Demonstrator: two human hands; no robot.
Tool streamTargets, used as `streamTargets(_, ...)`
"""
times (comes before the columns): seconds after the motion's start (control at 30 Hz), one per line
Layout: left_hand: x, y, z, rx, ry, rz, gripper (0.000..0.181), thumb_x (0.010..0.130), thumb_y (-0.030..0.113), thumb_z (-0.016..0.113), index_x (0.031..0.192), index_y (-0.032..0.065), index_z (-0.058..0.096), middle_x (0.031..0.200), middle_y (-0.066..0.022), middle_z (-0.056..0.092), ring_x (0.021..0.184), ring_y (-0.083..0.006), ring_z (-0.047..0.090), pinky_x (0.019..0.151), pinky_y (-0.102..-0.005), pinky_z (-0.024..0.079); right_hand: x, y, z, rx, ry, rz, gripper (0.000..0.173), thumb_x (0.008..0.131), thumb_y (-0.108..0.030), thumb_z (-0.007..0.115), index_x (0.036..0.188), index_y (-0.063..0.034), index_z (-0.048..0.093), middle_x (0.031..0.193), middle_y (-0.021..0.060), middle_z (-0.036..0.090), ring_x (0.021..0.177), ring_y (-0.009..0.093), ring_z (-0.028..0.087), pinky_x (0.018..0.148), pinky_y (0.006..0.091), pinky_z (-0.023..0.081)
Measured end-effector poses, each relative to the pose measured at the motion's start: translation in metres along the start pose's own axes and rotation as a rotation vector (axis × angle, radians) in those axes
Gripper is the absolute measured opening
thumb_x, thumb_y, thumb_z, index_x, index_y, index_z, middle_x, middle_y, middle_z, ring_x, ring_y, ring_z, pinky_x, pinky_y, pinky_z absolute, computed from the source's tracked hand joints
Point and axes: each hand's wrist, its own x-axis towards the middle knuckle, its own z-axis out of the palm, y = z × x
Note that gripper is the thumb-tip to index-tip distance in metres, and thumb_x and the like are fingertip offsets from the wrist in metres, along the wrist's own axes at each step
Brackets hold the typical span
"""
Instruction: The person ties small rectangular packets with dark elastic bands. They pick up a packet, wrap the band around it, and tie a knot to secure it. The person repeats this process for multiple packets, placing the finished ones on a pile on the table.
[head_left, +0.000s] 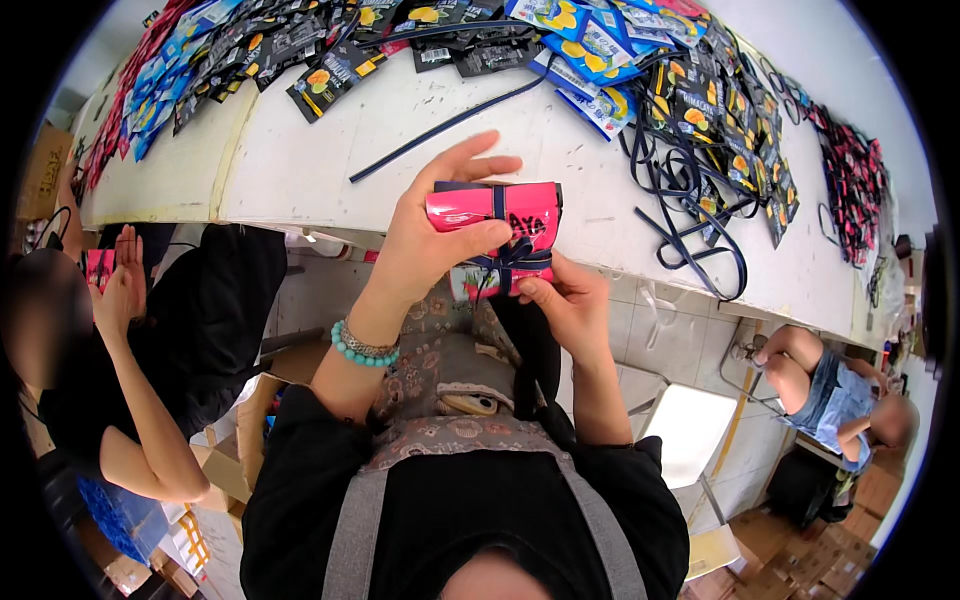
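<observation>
A bundle of stacked candy sachets (495, 208), with a glossy pink one on top, is between my two hands above the table's front edge. A dark navy ribbon with pale edges crosses it and is tied in a bow (517, 259) on its face. My left hand (442, 217) grips the bundle's left side, thumb on the front and two fingers raised behind. At the lower right corner, my right hand (570, 300) pinches the bundle by the bow's lower end. Other sachets inside the stack are mostly hidden.
Black mango sachets (694, 105) and blue lemon sachets (592, 56) are heaped across the white table (300, 169). Loose ribbon (675, 195) coils at the right. A co-worker (127, 375) sits at my left holding a pink packet (101, 268); another person (832, 397) sits at right.
</observation>
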Motion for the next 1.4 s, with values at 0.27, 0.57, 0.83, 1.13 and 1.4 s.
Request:
streamTargets(0.27, -0.008, -0.027, -0.008, 0.274, 0.002, 0.098, 0.028, 0.072, 0.002, 0.077, 0.096, 0.0020, 0.061, 0.106, -0.0075, 0.058, 0.093, -0.0123, 0.057, 0.080, -0.0248, 0.048, 0.006, 0.005, -0.009, 0.011, 0.038, -0.114, 0.034, 0.090, -0.016, 0.063, 0.119, 0.0019, 0.057, 0.096, 0.0016, 0.064, 0.084, 0.008, 0.056, 0.078, 0.0235, 0.046)
streamTargets(0.57, -0.011, -0.025, 0.005, 0.378, 0.021, -0.093, 0.017, 0.078, 0.002, 0.072, 0.094, -0.0018, 0.065, 0.090, -0.0082, 0.068, 0.080, -0.0085, 0.062, 0.073, -0.0224, 0.051, 0.008, 0.002, 0.023, 0.074, 0.431, -0.197, 0.017, 0.090, -0.012, 0.061, 0.095, 0.0023, 0.067, 0.079, 0.0014, 0.056, 0.073, 0.006, 0.047, 0.064, 0.0205, 0.037)
streamTargets(0.83, -0.002, -0.032, 0.013, 0.015, 0.027, 0.030, 0.057, 0.077, 0.005, 0.072, 0.128, -0.0011, 0.046, 0.116, -0.0138, 0.061, 0.105, -0.0168, 0.057, 0.084, -0.0271, 0.048, 0.027, -0.004, 0.027, 0.340, 0.684, -0.190, 0.023, 0.095, -0.019, 0.056, 0.085, 0.0004, 0.064, 0.076, -0.0034, 0.059, 0.067, 0.002, 0.047, 0.061, 0.0173, 0.036)
streamTargets(1.13, -0.024, -0.028, 0.000, 0.771, -0.044, -0.293, 0.064, 0.074, 0.009, 0.077, 0.126, 0.0026, 0.040, 0.102, -0.0075, 0.060, 0.096, -0.0138, 0.058, 0.083, -0.0280, 0.048, 0.041, 0.003, 0.025, 0.007, 0.514, -0.175, 0.031, 0.100, -0.029, 0.044, 0.094, 0.0001, 0.056, 0.080, -0.0018, 0.055, 0.072, 0.004, 0.044, 0.063, 0.0213, 0.039)
streamTargets(1.4, -0.024, -0.034, -0.014, 0.710, -0.052, -0.075, 0.063, 0.075, 0.016, 0.077, 0.123, -0.0013, 0.041, 0.111, -0.0132, 0.057, 0.105, -0.0193, 0.055, 0.092, -0.0323, 0.042, 0.033, 0.000, 0.020, -0.030, 0.426, -0.119, 0.029, 0.097, -0.023, 0.049, 0.110, 0.0023, 0.054, 0.087, 0.0014, 0.059, 0.074, 0.006, 0.049, 0.067, 0.0213, 0.043)
